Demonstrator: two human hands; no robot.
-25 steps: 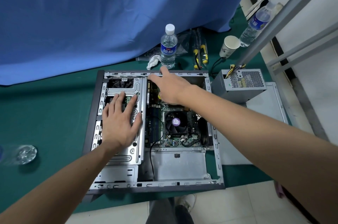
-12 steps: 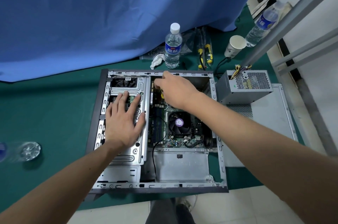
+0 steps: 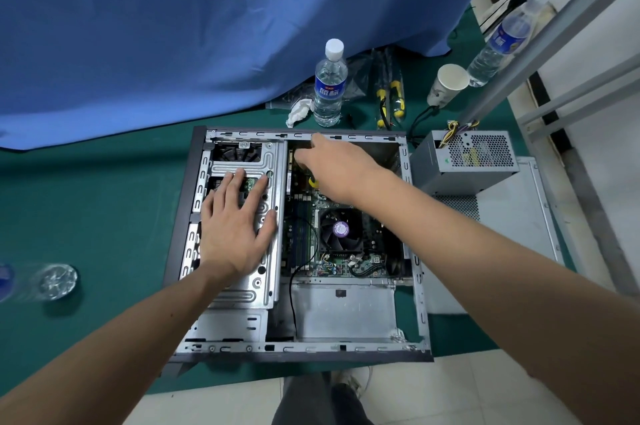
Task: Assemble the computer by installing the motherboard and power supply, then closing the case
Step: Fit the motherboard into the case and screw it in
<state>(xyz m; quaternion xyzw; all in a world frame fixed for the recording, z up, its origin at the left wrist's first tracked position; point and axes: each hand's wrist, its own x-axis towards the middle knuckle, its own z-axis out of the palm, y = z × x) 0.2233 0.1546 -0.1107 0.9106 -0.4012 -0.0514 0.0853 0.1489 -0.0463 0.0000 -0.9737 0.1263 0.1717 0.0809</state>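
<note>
My left hand [image 3: 235,230] rests flat, fingers spread, on the drive cage [image 3: 266,161]. My right hand [image 3: 337,166] reaches over the motherboard [image 3: 346,258] in the open case [image 3: 420,286]; whether it holds anything I cannot tell. The power supply [image 3: 464,164] sits outside on the table [image 3: 104,216].

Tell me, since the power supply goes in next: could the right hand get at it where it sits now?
Probably yes. The power supply stands outside the case, on the right hand's own side, with its top and near face bare. The hand itself holds nothing that shows.
</note>
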